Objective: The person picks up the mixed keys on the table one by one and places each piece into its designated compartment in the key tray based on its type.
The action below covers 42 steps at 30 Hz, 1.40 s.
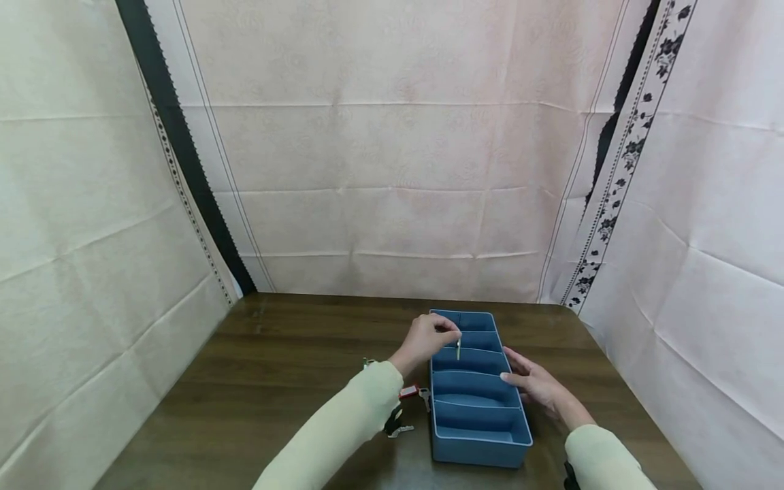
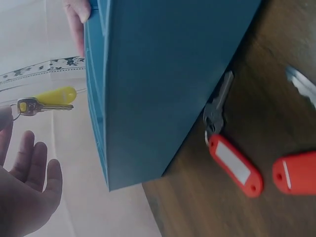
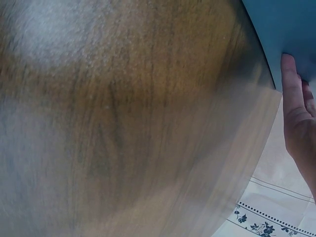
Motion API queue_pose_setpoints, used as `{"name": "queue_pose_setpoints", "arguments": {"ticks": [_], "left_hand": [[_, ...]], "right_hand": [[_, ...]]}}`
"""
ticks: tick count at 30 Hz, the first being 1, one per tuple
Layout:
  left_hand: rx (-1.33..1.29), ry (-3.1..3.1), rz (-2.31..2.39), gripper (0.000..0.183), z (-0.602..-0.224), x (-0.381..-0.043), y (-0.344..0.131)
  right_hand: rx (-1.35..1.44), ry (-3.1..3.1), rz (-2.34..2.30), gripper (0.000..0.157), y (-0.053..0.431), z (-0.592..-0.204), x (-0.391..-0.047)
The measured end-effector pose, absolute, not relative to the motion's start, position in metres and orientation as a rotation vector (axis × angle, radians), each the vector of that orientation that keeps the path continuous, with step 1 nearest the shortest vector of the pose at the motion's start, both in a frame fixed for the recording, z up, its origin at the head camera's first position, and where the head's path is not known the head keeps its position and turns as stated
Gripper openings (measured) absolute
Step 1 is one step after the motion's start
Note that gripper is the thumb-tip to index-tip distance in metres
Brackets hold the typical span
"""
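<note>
Yellow-tagged key (image 2: 38, 106) was pinched by the left hand (image 1: 427, 339), hung long axis down above the blue box (image 1: 478, 453), whose right wall was touched by the spread right hand (image 1: 539, 388).

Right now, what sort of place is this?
Probably a makeshift tabletop work area: a wood-grain table screened on three sides by pale hanging sheets, with a blue divided tray standing on it.

Comprises a brown wood-grain table (image 1: 306, 354), a creased pale rear cloth (image 1: 392, 150), a dark strip (image 1: 184, 143) at left and a floral border (image 1: 631, 156) at right.
</note>
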<state>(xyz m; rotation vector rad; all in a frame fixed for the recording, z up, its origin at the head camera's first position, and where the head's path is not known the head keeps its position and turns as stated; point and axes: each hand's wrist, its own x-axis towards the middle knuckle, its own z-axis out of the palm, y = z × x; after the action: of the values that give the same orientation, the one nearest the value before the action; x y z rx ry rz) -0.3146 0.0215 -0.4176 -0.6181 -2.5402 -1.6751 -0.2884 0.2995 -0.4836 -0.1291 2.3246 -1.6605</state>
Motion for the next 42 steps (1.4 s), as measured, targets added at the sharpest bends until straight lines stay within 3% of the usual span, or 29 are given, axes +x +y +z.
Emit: {"name": "queue_pose_setpoints", "arguments": {"ticks": [26, 42], "left_hand": [[-0.684, -2.657, -1.593, 0.011, -0.443, -0.314, 0.058], [-0.685, -2.627, -1.586, 0.014, -0.440, -0.320, 0.037]], "right_hand": [[-0.135, 2.320, -1.650, 0.075, 0.298, -0.482, -0.287], [-0.108, 2.326, -1.667, 0.074, 0.298, -0.483, -0.287]]}}
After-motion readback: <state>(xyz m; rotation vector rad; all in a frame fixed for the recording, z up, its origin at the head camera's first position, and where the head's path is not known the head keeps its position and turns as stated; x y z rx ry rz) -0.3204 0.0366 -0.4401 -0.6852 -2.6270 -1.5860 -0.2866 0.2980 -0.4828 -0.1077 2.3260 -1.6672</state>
